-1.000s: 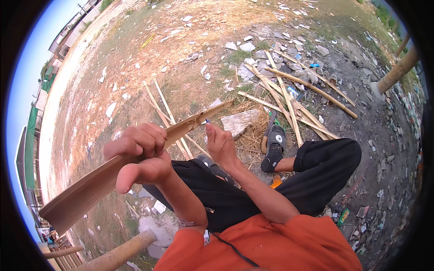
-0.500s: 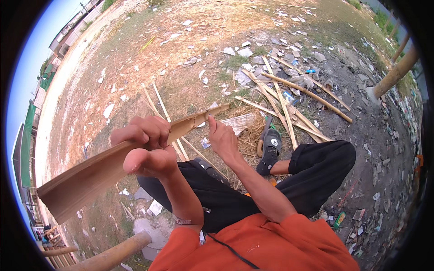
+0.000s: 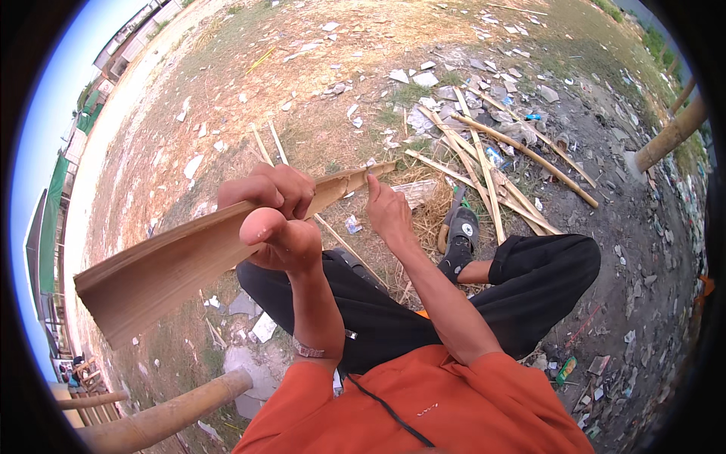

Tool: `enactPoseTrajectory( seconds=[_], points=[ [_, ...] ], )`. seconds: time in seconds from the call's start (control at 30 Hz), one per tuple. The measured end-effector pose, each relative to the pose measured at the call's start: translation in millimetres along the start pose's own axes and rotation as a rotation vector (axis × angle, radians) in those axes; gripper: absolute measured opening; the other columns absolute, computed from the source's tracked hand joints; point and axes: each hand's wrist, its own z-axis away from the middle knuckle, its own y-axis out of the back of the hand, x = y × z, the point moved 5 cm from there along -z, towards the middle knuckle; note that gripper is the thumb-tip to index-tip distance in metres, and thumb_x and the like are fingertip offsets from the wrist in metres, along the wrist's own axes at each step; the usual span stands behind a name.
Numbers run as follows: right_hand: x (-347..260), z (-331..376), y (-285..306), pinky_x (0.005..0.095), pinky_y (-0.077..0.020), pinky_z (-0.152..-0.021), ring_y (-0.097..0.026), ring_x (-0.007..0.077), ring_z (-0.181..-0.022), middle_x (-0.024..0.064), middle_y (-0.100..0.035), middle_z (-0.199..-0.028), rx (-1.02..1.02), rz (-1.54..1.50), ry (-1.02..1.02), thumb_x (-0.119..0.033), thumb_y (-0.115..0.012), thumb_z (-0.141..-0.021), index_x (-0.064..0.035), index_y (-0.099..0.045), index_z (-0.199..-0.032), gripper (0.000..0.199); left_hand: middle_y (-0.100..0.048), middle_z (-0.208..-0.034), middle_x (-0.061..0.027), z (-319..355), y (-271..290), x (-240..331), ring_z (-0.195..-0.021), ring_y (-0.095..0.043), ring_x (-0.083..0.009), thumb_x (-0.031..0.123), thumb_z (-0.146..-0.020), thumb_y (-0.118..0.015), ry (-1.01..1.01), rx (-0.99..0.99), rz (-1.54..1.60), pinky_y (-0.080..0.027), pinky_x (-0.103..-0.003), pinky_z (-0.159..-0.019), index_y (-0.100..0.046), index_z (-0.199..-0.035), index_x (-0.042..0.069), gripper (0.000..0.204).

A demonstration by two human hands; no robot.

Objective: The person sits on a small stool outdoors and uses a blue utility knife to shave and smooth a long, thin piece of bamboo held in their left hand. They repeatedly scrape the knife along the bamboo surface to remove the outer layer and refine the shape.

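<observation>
- The long, pale tan split bamboo slat [image 3: 204, 253] runs diagonally from the lower left of the frame up to just above centre, broad and flat at its near end and narrowing to a slim tip.
- The left hand [image 3: 272, 219] sits near the middle of the slat, fingers curled together over its upper edge and the thumb pressed under it: a full clamp.
- The right hand [image 3: 387, 212] is at the narrow far tip, fingertips pinched on the end of the slat; whether a tool is in that hand I cannot tell.
- Judging by look, the slat is light for its length and stiff along the grain, but thin enough to flex and to split lengthwise if twisted.
- The cut edges look sharp and splintery, so the flat faces are the safer place to grip, as the left hand does.
- A hold near the middle balances it well; the wide near end would droop if held only at the tip.
- Lower centre, the person sits in black trousers [image 3: 423, 303] and an orange shirt [image 3: 431, 401], with a black shoe [image 3: 460, 238] right of centre.
- More loose bamboo strips [image 3: 491, 163] lie scattered on the littered dirt ground [image 3: 318, 68] in the upper right, well apart from the hands.
</observation>
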Motion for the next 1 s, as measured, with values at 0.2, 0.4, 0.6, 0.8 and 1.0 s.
enactPoseTrajectory(
  seconds=[0.2,0.4,0.6,0.8,1.0],
  points=[
    [162.6,1.8,-14.3,0.0493,-0.0441,-0.084,-0.058,0.0447,-0.095,0.0328,-0.060,-0.093,-0.178,0.177,-0.401,-0.049,-0.027,-0.095,0.0052,-0.065,-0.086,0.067,-0.029,-0.052,0.0025,0.0,2.1,-1.9,-0.040,-0.027,-0.0065,0.062,-0.082,-0.051,0.010,-0.033,0.128,-0.025,-0.022,-0.036,-0.036,-0.078,0.007,0.058],
    [0.7,4.4,38.2,0.0515,-0.0390,-0.066,-0.054,0.0467,-0.074,0.0285,-0.055,-0.071,-0.108,-0.415,0.087,-0.038,-0.031,-0.098,0.0003,-0.054,-0.081,0.047,-0.037,-0.049,-0.0021,-6.7,0.1,-7.2,-0.037,-0.033,-0.0102,0.064,-0.080,-0.050,-0.091,-0.332,0.422,-0.029,-0.024,-0.035,-0.036,-0.073,0.005,0.061],
    [-41.0,33.5,61.4,0.0511,-0.0404,-0.060,-0.054,0.0475,-0.067,0.0277,-0.054,-0.065,-0.108,-0.368,0.102,-0.034,-0.034,-0.097,0.0014,-0.056,-0.081,0.045,-0.036,-0.047,-0.0022,-12.6,5.2,-9.4,-0.034,-0.036,-0.0138,0.065,-0.080,-0.048,-0.162,-0.539,0.510,-0.033,-0.028,-0.030,-0.036,-0.070,0.006,0.060],
    [-9.0,27.8,37.4,0.0505,-0.0432,-0.060,-0.055,0.0479,-0.067,0.0293,-0.055,-0.067,-0.149,-0.275,0.021,-0.031,-0.037,-0.097,0.0012,-0.059,-0.081,0.042,-0.029,-0.048,0.0003,-17.4,13.8,-11.5,-0.037,-0.030,-0.0116,0.069,-0.079,-0.045,-0.131,-0.545,0.476,-0.027,-0.027,-0.032,-0.031,-0.071,0.010,0.060],
    [7.0,30.7,21.0,0.0503,-0.0439,-0.061,-0.055,0.0484,-0.068,0.0297,-0.056,-0.068,-0.065,-0.311,-0.031,-0.035,-0.033,-0.097,0.0017,-0.059,-0.076,0.050,-0.029,-0.049,0.0005,-14.9,9.0,-12.3,-0.037,-0.031,-0.0114,0.068,-0.079,-0.046,-0.140,-0.574,0.523,-0.027,-0.026,-0.032,-0.032,-0.071,0.010,0.060]
  ],
)
